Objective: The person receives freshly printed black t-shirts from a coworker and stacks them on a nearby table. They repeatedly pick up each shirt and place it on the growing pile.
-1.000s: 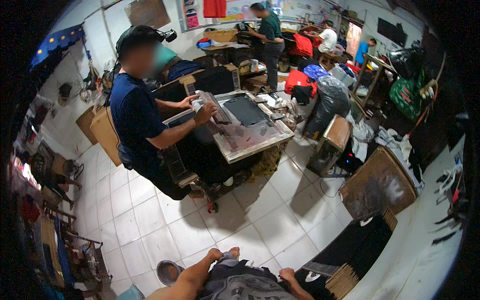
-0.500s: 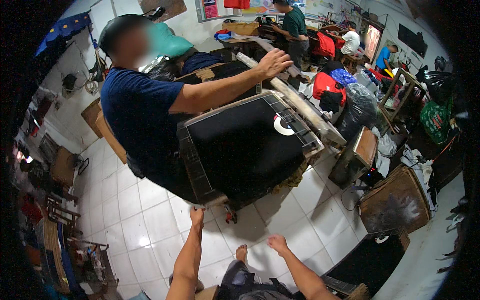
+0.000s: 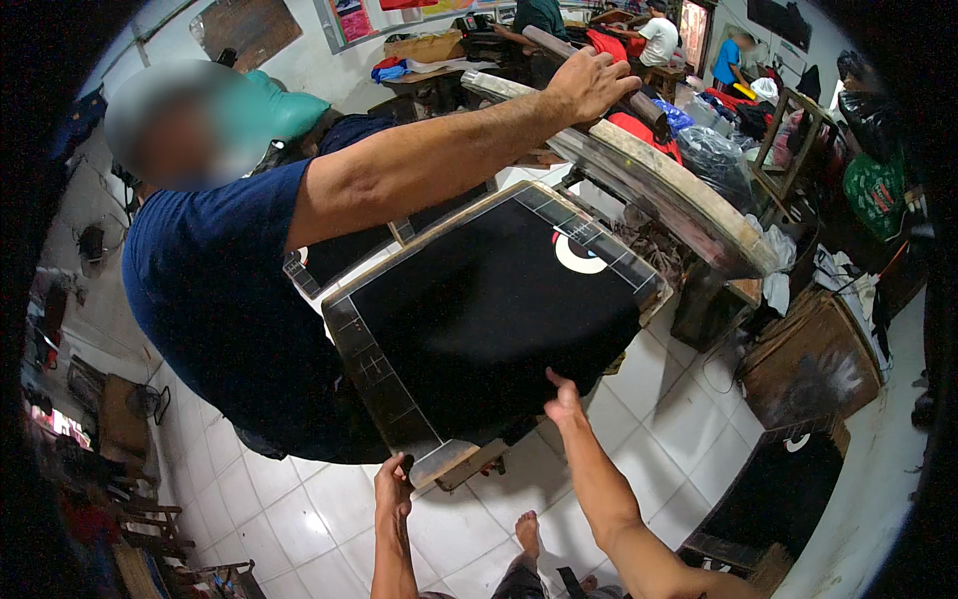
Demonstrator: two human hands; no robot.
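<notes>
In front of me stands a flat board [image 3: 454, 461] with a pale, worn rim, tilted in view. Black fabric [image 3: 454, 309] lies smooth over it, with dark strips marked with thin white lines along its left and far edges. A white ring print [image 3: 579, 258] sits near the fabric's far right corner. My left hand [image 3: 393, 486] is at the board's near left corner, fingers curled; what they hold, if anything, is hidden. At the fabric's near edge, my right hand [image 3: 565, 399] has a digit stretched out and apart, with nothing visible in it.
A co-worker in a dark blue shirt [image 3: 215, 280] leans in from the left, one hand on a bar above a raised frame [image 3: 679, 190]. Another fabric-covered board [image 3: 773, 499] lies low at right. Plastic bags [image 3: 714, 155] crowd the back right. Other people work farther back.
I have come closer to the board. My right hand has moved forward to the fabric's near edge. The co-worker's hand has reached the bar, and the frame appears larger and farther right.
</notes>
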